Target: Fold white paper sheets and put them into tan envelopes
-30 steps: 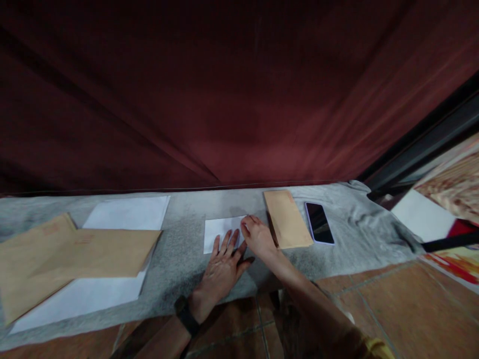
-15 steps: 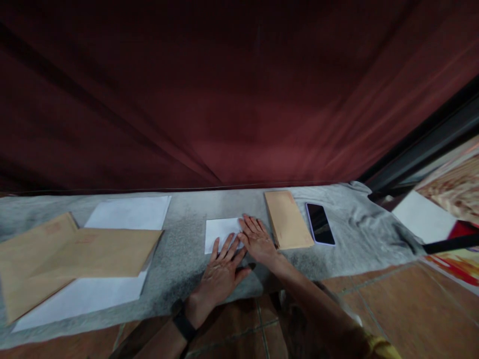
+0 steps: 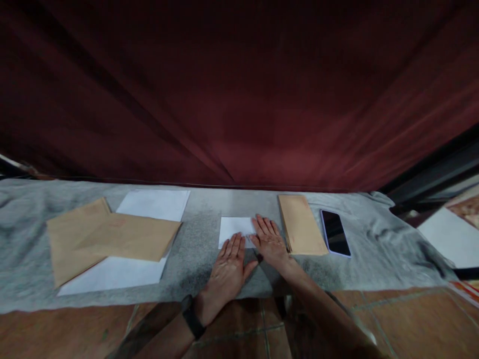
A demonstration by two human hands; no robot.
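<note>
A small white sheet of paper (image 3: 235, 226), perhaps folded, lies flat on the grey cloth (image 3: 202, 209) in front of me. My left hand (image 3: 228, 267) rests palm down on its near edge, fingers stretched out side by side, a dark band on the wrist. Over the paper's right end lies my right hand (image 3: 270, 244), also flat, its fingers slightly spread. Both hands are open and press on the paper; its right end is hidden beneath my right hand. Just right of that hand sits a stack of brown envelopes (image 3: 301, 224).
A phone (image 3: 336, 233) in a pale purple case lies right of the envelope stack. On the left, more brown envelopes (image 3: 130, 237) overlap on white paper sheets (image 3: 153, 204). A dark red curtain (image 3: 243, 124) hangs behind the cloth; tiled floor (image 3: 422, 319) shows in front.
The view has shifted, so the things on the cloth appear farther right. My left fingers have drawn closer together on the paper; my right hand stays flat on its right end.
</note>
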